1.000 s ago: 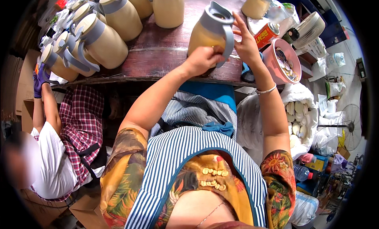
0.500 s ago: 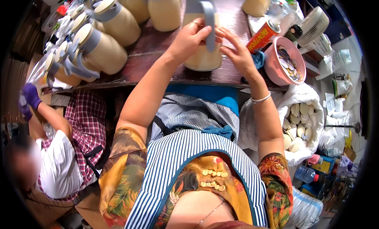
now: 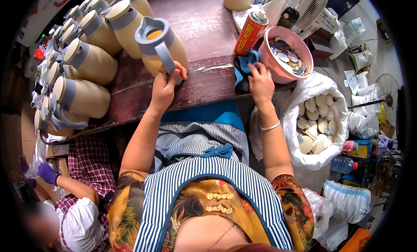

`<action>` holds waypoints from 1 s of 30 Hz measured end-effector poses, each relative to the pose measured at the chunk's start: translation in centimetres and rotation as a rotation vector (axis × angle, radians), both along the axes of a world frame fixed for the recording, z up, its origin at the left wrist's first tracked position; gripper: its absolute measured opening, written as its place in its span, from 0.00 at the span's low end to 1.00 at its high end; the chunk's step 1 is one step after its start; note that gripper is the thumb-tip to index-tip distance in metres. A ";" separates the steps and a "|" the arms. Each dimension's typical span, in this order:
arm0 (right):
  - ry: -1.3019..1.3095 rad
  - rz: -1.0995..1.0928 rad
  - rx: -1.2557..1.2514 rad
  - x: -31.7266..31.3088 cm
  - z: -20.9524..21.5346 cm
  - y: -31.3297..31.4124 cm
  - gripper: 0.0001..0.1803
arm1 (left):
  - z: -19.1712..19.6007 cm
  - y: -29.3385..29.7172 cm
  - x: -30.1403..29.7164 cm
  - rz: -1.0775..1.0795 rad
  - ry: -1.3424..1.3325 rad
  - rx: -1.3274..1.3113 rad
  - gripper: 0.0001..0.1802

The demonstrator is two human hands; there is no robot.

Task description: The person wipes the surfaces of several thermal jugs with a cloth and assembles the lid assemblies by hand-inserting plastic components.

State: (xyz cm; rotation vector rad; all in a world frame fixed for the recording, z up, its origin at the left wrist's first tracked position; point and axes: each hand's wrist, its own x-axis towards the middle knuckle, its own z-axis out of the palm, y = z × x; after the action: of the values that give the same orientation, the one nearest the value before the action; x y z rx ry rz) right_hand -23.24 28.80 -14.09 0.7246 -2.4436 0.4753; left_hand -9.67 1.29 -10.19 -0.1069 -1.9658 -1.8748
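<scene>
A beige jug [image 3: 177, 52] with a grey collar, spout and handle stands on the dark red table, its top without a lid. My left hand [image 3: 165, 89] is closed around the lower part of its handle. At the table's front edge, my right hand [image 3: 262, 87] has its fingers closed on a crumpled blue and black cloth [image 3: 241, 73]. That cloth lies beside a pink basin [image 3: 266, 56] and in front of a red spray can [image 3: 251, 32].
Several lidded beige jugs [image 3: 93, 69] crowd the table's left side. A white sack [image 3: 299, 158] of round pale lids stands right of my right forearm. Behind the basin is a white fan [image 3: 310, 8]. A co-worker in purple gloves [image 3: 47, 173] sits at lower left.
The jug has moved left, turned so its spout and opening show. My left hand now grips the handle lower. My right hand has left the jug and taken hold of the cloth.
</scene>
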 end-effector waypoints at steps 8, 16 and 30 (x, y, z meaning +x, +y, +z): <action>-0.563 0.278 -0.645 -2.6 3.7 0.2 0.08 | 1.1 2.9 3.3 0.585 0.653 -0.709 0.29; -0.650 0.419 -0.414 -2.0 11.0 -1.9 0.13 | 1.1 9.5 -8.8 -0.288 -0.209 0.401 0.14; -0.978 0.377 -0.932 -15.4 10.1 -5.2 0.19 | 5.1 10.9 -18.3 0.290 -0.107 0.898 0.12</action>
State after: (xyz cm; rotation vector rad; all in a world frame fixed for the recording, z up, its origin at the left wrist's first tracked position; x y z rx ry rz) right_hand -38.65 23.60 -3.94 0.5680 -2.3544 2.3506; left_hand -27.99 12.19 -5.05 0.5140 -0.9567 -2.3770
